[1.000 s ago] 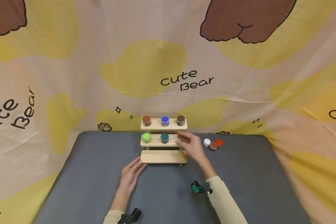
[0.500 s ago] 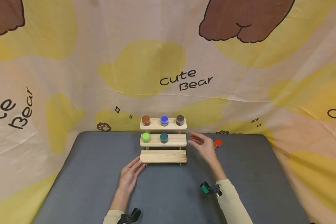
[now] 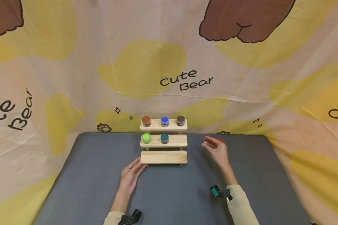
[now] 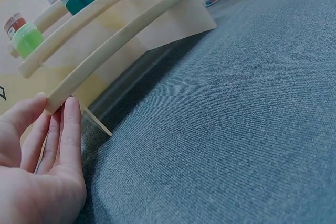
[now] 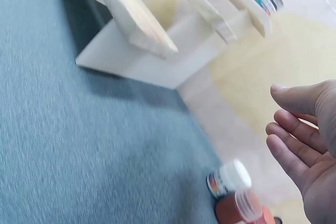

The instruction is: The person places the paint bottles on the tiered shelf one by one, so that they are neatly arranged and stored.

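A three-step wooden display stand point(image 3: 164, 157) stands at the back of the table. My left hand point(image 3: 129, 177) pinches the left end of its lowest board, thumb above and fingers beneath in the left wrist view. Small paint jars sit on the stand: brown point(image 3: 146, 121), blue point(image 3: 164, 121) and dark point(image 3: 181, 120) on top, light green point(image 3: 146, 138) and teal point(image 3: 164, 138) on the middle step. Right of the stand, my right hand point(image 3: 219, 153) hovers with nothing in it, beside a white jar point(image 5: 228, 178), a reddish-brown jar point(image 5: 236, 206) and a red jar point(image 5: 266, 216).
The stand rests on a grey cloth-covered table point(image 3: 169, 193). Behind it hangs a curtain point(image 3: 146, 68) printed with bears and yellow patches. In the head view the right hand hides most of the loose jars.
My right hand has moved right, away from the middle step's right end, to the loose jars. My left hand has stayed at the lowest board.
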Available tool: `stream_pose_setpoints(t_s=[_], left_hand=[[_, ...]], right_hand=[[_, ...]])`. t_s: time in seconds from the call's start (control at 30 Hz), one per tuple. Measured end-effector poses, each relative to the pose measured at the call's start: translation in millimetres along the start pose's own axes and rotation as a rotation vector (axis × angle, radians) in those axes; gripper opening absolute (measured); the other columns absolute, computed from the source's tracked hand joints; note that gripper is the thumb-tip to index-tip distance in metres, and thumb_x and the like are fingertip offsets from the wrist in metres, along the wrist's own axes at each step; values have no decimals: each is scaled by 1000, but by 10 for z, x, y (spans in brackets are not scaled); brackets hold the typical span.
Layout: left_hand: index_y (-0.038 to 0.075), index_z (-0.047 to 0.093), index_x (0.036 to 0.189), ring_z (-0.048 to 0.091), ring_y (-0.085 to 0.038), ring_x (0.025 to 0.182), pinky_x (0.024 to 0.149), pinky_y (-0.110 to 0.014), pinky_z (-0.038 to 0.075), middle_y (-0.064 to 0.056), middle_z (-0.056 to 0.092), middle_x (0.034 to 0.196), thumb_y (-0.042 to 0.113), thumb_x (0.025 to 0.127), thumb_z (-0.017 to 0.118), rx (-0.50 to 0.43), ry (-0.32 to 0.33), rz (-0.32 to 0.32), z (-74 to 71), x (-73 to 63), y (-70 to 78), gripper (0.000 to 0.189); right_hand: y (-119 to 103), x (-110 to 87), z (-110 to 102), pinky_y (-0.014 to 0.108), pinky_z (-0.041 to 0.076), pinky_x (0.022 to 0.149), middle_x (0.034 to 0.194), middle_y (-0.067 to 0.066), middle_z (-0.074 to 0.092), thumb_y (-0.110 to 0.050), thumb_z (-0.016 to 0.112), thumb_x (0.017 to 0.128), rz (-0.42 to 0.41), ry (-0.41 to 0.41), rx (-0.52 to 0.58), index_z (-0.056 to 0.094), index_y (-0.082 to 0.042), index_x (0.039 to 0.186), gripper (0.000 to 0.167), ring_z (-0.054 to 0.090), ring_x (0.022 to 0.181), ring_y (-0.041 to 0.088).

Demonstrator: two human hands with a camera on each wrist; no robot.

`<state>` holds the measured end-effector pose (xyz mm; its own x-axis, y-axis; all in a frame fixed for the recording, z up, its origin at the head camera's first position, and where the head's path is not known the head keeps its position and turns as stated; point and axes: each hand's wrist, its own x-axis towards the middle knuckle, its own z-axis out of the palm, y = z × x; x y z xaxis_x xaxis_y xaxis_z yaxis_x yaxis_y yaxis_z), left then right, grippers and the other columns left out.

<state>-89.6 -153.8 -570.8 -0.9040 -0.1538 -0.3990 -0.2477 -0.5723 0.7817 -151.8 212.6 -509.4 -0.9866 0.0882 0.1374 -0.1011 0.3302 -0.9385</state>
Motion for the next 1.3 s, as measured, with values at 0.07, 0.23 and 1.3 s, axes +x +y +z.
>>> stream_pose_setpoints(t_s=[0.07,0.23,1.3], left_hand=[[-14,43,139,68,-19,99,99,-34,56,-14,62,119,-4,92,64,19,-5,12,-3,-4,-4,53],[-14,43,138,68,-18,100,99,-33,55,-14,62,117,-2,93,63,49,-17,25,-10,-5,-11,51],[-13,45,138,68,-19,99,100,-34,55,-12,64,115,-3,93,63,14,-12,21,-11,-5,-13,49]], right_hand=[[38,-7,-42,12,58,83,119,19,67,-5,76,85,20,13,8,65,2,123,40,65,107,33],[147,-3,-121,11,59,78,120,21,66,-2,75,85,46,52,27,64,6,124,41,65,106,35],[470,-148,-213,7,57,75,116,28,65,4,74,84,118,272,96,66,9,119,36,68,87,3]])
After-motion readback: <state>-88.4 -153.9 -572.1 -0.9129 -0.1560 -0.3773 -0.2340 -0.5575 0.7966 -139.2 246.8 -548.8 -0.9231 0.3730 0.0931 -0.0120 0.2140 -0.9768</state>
